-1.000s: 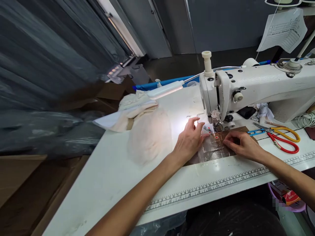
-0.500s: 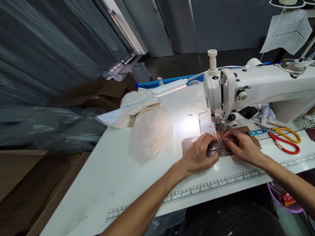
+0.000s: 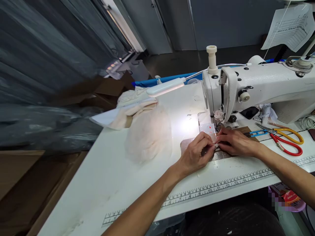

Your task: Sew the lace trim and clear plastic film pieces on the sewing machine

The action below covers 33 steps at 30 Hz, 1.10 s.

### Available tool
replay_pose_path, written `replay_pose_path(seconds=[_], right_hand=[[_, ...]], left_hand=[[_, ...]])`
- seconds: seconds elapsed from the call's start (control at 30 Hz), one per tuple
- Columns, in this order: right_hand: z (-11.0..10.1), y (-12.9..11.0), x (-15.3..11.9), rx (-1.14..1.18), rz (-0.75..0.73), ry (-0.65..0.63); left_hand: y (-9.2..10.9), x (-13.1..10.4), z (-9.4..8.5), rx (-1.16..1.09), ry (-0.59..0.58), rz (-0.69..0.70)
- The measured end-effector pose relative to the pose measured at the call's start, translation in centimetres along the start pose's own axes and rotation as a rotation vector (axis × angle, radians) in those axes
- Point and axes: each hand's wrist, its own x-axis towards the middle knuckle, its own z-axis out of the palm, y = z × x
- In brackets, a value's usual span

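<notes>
A white sewing machine [image 3: 270,82] stands at the right of the white table [image 3: 118,177]. Just in front of its needle area, my left hand [image 3: 198,151] is closed, thumb and fingers pinching a small pale piece of fabric [image 3: 216,145]. My right hand [image 3: 231,141] touches the same piece from the other side, its fingers pressed together. Both hands rest over a shiny metallic plate [image 3: 222,155], largely hidden under them. Brown card [image 3: 246,131] shows beyond my right hand.
Red-and-yellow scissors [image 3: 283,136] and blue snips [image 3: 257,133] lie right of my hands. Sheer pale fabric [image 3: 149,137] lies at the left, below a lit lamp [image 3: 166,87]. A printed ruler [image 3: 209,191] runs along the front edge. Cardboard boxes [image 3: 22,170] stand at far left.
My hands have come together, and the pale piece now shows between their fingertips. My right hand has moved left over the plate. The view has shifted slightly.
</notes>
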Motion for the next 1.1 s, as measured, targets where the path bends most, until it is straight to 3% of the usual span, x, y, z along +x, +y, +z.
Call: replay_pose_path(seconds=[0.13,0.27,0.4,0.53,0.6,0.77,0.87,1.0,1.1], right_hand=[[-0.6,0.6,-0.8,0.147,0.024,0.099],[-1.6,0.2,-1.0,0.304,0.088,0.085],[-1.4,-0.8,-0.8,0.673,0.155,0.032],[-0.2,-1.5,-0.5,1.063,0.171,0.022],[0.3,-1.9,-0.5,1.065,0.130,0.066],[0.5,-3.4,-1.4,0.773,-0.053,0.297],[0.1,-5.3,-2.9,0.794,-0.154,0.335],[-0.6,-9.1,-5.9,0.866,-0.152,0.178],[-1.1,-11.1,-7.9,0.849,-0.154,-0.091]], left_hand=[[0.0,-0.1,0.0,-0.020,-0.039,-0.013],[0.3,-0.3,0.3,0.044,-0.102,-0.016],[0.5,-0.3,0.8,0.190,-0.034,-0.019],[0.2,-0.2,1.2,0.255,0.031,0.067],[0.0,-0.1,1.2,0.293,0.061,0.116],[-0.3,-0.2,1.4,0.476,0.109,0.174],[-0.6,-0.2,1.4,0.544,0.112,0.183],[-0.9,-0.2,1.2,0.510,0.118,0.176],[-0.7,-0.2,1.0,0.440,0.101,0.164]])
